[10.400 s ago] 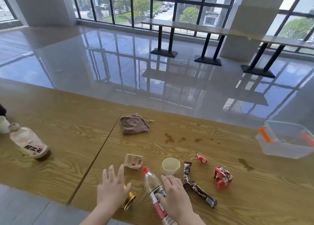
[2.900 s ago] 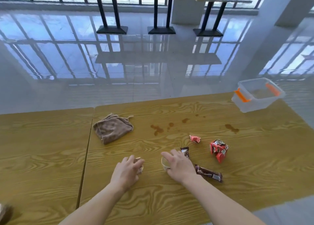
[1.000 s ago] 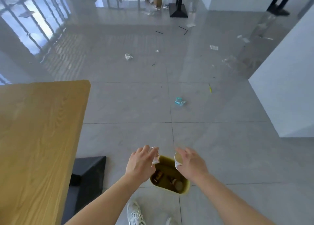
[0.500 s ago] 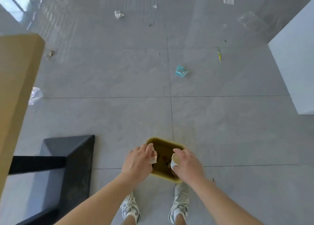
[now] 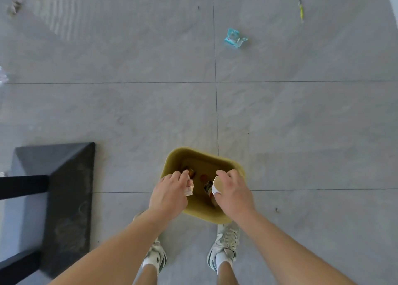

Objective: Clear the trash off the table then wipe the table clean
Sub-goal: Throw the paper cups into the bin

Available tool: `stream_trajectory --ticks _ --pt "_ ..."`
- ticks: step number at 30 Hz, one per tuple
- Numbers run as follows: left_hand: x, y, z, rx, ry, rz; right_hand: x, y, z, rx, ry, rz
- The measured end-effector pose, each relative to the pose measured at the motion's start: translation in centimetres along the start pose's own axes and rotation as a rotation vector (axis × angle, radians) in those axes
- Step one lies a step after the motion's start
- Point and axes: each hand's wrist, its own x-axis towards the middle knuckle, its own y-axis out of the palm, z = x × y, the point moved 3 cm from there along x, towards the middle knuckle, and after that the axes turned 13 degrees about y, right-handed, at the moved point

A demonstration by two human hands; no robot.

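Over the bin (image 5: 224, 217), the left hand (image 5: 169, 196) pinches a small carton (image 5: 189, 189) and the right hand (image 5: 233, 195) grips a paper cup (image 5: 217, 186), both poised to drop in.

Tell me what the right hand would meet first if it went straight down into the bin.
Probably the trash lying in the yellow bin, just under the paper cup that the right hand holds; depth is hard to judge from above.
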Motion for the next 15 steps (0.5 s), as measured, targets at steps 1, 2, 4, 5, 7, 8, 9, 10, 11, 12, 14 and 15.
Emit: stream_trajectory --ticks 1,2,4,5,7,8,9,10,11,12,14,15 --pt "0.6 0.7 0.3 0.003 -0.003 0.001 0.6 0.7 0.0 -0.008 -0.006 0.001" --pt "1.0 1.3 0.6 0.009 -0.003 0.004 1.1 1.4 0.1 -0.017 -0.011 0.001" --pt "1.8 2.4 1.1 0.026 -0.005 0.010 1.9 2.6 0.2 -0.046 -0.028 -0.002" --pt "2.1 3.0 1.4 0.038 -0.003 0.016 2.3 3.1 0.3 -0.067 -0.041 -0.008" --pt "2.7 4.0 2.0 0.068 0.007 0.030 3.1 4.2 0.5 -0.105 -0.067 -0.021" --pt "3.0 4.4 2.2 0.084 0.014 0.036 3.5 4.6 0.6 -0.117 -0.076 -0.021" --pt "3.3 4.8 2.5 0.096 0.019 0.036 3.9 5.0 0.5 -0.123 -0.082 -0.022" --pt "3.6 5.2 2.7 0.101 0.020 0.033 4.3 5.4 0.4 -0.128 -0.086 -0.028" --pt "3.9 5.6 2.9 0.101 0.020 0.027 4.6 5.7 0.3 -0.130 -0.086 -0.039" --pt "4.2 6.0 3.0 0.101 0.020 0.021 4.9 6.0 0.1 -0.127 -0.083 -0.054" --pt "4.6 6.6 3.2 0.106 0.028 0.012 5.3 6.5 -0.1 -0.101 -0.077 -0.072" --pt "4.7 6.8 3.2 0.108 0.033 0.006 5.5 6.6 -0.1 -0.083 -0.079 -0.071"
